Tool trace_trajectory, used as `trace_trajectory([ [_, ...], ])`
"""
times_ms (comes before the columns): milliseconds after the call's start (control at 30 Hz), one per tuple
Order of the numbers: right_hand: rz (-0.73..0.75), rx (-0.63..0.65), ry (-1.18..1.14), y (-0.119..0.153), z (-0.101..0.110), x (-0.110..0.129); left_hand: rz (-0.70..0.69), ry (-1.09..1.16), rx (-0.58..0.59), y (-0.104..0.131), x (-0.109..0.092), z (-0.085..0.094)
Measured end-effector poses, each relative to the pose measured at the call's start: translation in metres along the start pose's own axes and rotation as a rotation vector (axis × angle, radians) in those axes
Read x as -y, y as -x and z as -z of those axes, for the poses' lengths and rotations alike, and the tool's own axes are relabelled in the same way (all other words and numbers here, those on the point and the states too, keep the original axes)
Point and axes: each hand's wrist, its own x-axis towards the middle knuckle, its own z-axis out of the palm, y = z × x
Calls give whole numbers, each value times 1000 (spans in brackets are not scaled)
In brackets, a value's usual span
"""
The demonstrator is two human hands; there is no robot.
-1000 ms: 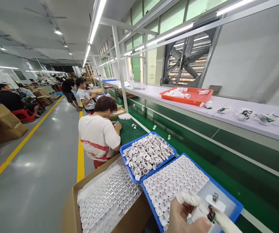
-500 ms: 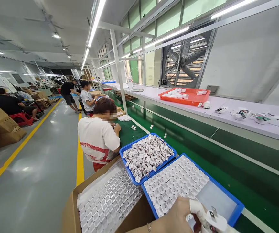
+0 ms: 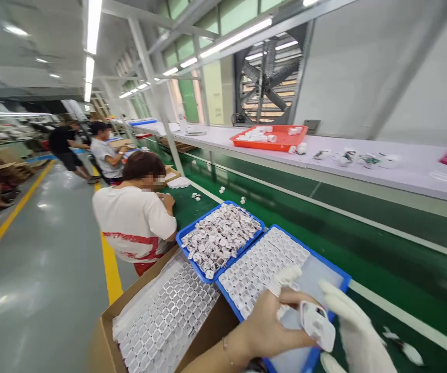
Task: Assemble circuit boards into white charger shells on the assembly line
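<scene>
Head cam | cardboard box of white plastic shells (image 3: 161, 321) far left | left hand (image 3: 270, 324) pinches small white plug housing (image 3: 318, 325) over blue tray (image 3: 342, 280) | right gloved hand (image 3: 357, 336) open, fingers beside housing | step: fitting/checking part, prob. | next needs steady grip.

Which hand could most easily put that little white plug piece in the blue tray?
Probably the left hand: its fingers already pinch the white plug piece right over the blue tray. The gloved right hand only waits beside it.
</scene>
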Motion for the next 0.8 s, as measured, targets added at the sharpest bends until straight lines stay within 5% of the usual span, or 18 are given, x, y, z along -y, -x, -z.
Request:
trace_trajectory([
  [100, -56, 55, -28, -12, 0, 14, -146, -154, 0, -8, 1, 1],
  [267, 154, -252, 107, -26, -6, 27, -290, -125, -28, -17, 15, 0],
  [533, 119, -322, 109, -29, 2, 36, -613, -170, 9, -28, 20, -6],
  [800, 136, -362, 166, -32, 9, 41, -558, -184, 76, -26, 22, -10],
])
